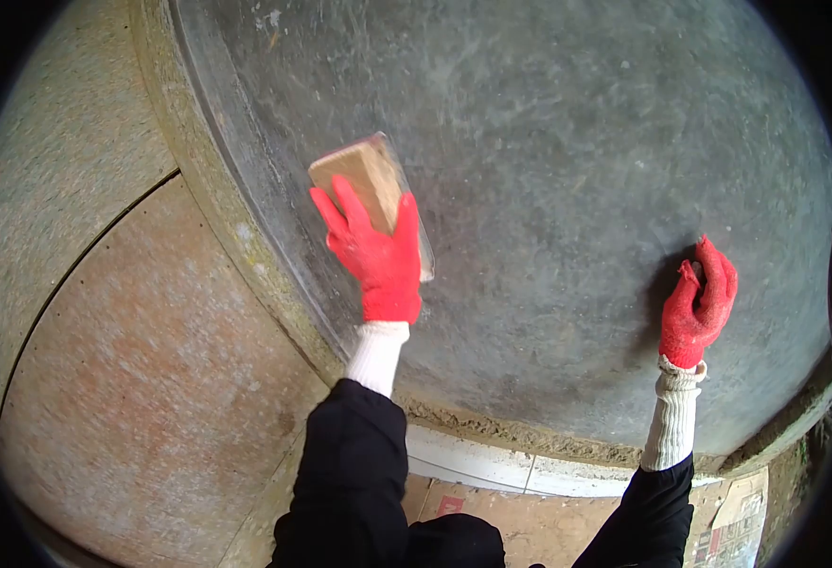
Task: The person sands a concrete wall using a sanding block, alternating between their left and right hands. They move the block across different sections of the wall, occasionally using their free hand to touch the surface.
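Note:
My left hand (375,260), in a red-coated glove with a white knit cuff, lies over a tan rectangular block (375,180). Its fingers and thumb grip the block, which has a thin clear edge along its right side. The block rests on a dark grey, smooth, mottled slab (548,218). Further right, my right hand (698,308) wears a matching glove and casts a shadow on the slab. Its fingers curl toward the thumb in a pinch; whatever may be between the fingertips is too small to name.
A rough raised rim (236,218) borders the slab on the left. Brownish, worn boards (151,350) lie beyond it. Along the near edge run a crumbly strip (530,440), a white strip (473,459) and printed cardboard (567,516). My knee shows at the bottom.

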`<action>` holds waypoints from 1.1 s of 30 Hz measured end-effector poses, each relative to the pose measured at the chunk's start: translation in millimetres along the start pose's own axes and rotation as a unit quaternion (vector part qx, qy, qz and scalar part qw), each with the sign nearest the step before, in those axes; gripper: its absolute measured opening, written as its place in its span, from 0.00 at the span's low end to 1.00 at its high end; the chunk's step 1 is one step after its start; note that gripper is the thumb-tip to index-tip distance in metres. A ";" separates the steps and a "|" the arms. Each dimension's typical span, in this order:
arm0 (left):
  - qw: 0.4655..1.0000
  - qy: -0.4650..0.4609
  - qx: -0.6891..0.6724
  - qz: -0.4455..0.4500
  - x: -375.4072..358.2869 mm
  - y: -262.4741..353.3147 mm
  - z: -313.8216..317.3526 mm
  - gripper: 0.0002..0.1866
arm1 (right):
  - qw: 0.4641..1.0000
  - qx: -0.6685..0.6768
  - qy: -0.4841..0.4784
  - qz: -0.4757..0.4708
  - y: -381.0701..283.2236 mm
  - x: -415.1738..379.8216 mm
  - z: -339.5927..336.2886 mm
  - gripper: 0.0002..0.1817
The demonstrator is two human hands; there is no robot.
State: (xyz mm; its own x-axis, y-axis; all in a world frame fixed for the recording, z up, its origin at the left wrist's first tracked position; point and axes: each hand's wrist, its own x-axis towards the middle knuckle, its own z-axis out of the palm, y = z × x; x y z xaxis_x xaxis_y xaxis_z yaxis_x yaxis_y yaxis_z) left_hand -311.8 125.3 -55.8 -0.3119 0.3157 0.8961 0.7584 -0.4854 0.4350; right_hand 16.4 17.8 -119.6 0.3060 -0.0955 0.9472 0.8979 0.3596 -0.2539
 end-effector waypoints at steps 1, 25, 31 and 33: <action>0.999 -0.015 0.033 0.022 -16.4 -9.0 -1.6 0.48 | 1.000 0.011 -0.006 0.027 -1.3 -1.8 -0.2 0.21; 0.988 -0.141 -0.012 -0.057 -235.2 -161.3 -13.1 0.45 | 0.999 -0.027 0.030 -0.026 6.7 2.2 4.9 0.20; 0.998 -0.042 0.018 0.048 -65.2 -102.3 -14.7 0.45 | 0.999 -0.017 0.038 0.002 9.7 1.1 5.6 0.20; 0.998 -0.042 0.023 0.051 -29.1 -85.1 -14.0 0.45 | 0.999 -0.004 0.038 0.011 13.5 0.4 6.4 0.20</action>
State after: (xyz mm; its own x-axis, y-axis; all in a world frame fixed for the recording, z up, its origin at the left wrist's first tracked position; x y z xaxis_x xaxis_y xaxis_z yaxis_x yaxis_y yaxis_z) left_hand -375.2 146.1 -117.7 -0.1848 0.3344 0.9241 0.8100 -0.4806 0.3359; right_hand 26.6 28.6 -121.4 0.3479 -0.1577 0.9242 0.8936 0.3540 -0.2760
